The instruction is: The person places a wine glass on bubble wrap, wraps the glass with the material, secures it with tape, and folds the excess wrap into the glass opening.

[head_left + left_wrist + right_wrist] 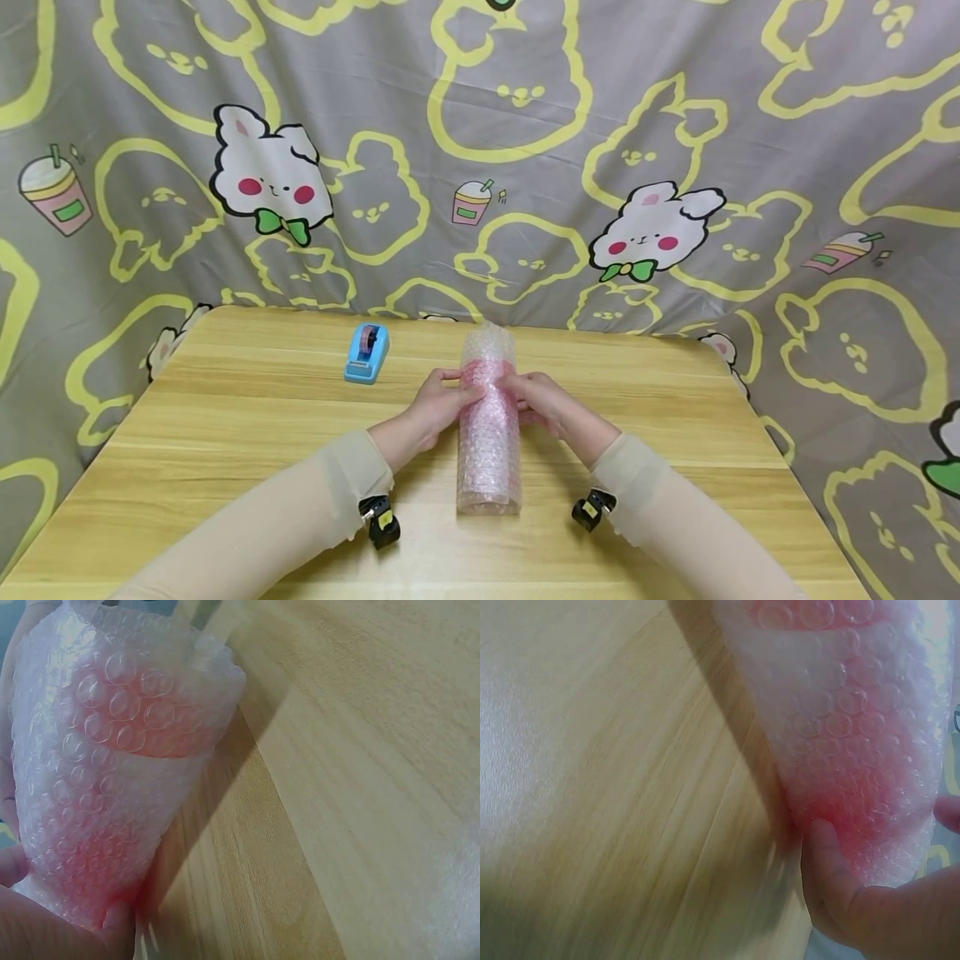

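Grey cartoon-print cloth (397, 67) behind wooden table (255, 400)

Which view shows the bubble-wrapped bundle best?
The head view: the bundle shows end to end, between the left hand and right hand. The left wrist view shows it closer, partly hand-covered; the right wrist view cuts off one end.

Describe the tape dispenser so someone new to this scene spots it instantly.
On the wooden table, look toward the far edge, near the patterned curtain. To the left of the bubble-wrapped bundle sits the tape dispenser. Its solid blue body sets it apart from that clear, pinkish bundle.
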Motion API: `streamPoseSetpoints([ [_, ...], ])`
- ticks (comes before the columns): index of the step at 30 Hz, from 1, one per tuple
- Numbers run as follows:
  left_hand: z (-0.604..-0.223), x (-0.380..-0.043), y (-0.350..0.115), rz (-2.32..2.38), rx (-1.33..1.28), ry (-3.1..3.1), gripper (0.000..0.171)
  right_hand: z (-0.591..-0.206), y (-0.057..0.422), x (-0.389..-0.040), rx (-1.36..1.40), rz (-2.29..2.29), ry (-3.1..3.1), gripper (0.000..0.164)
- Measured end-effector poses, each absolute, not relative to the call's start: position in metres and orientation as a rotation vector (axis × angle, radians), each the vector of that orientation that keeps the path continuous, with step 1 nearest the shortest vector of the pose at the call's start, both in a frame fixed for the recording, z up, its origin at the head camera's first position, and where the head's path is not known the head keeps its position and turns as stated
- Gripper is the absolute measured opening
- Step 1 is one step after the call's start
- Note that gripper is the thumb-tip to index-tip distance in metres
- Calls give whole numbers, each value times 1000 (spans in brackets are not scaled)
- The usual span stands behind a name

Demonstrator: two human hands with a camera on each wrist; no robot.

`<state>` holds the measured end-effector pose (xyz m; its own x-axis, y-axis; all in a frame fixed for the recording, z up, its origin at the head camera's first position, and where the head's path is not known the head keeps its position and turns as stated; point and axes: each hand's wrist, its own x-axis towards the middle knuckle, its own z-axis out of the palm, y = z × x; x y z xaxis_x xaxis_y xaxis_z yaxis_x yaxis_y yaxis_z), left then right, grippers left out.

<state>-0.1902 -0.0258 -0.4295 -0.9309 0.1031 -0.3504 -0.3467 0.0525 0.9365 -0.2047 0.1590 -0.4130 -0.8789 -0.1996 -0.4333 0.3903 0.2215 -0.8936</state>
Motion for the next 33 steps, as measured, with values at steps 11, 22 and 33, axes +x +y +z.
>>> streamPoseSetpoints([
  [11, -431, -190, -27, 1980, -237, 1953, 56, -414, 158, -205, 138, -1687, 2027, 38],
  [22, -426, -190, -30, 1964, -231, 1914, 57, -416, 159, -205, 124, -1705, 2020, 29],
  [33, -423, -190, -31, 1960, -192, 1925, 56, -417, 158, -205, 145, -1736, 2002, 16],
])
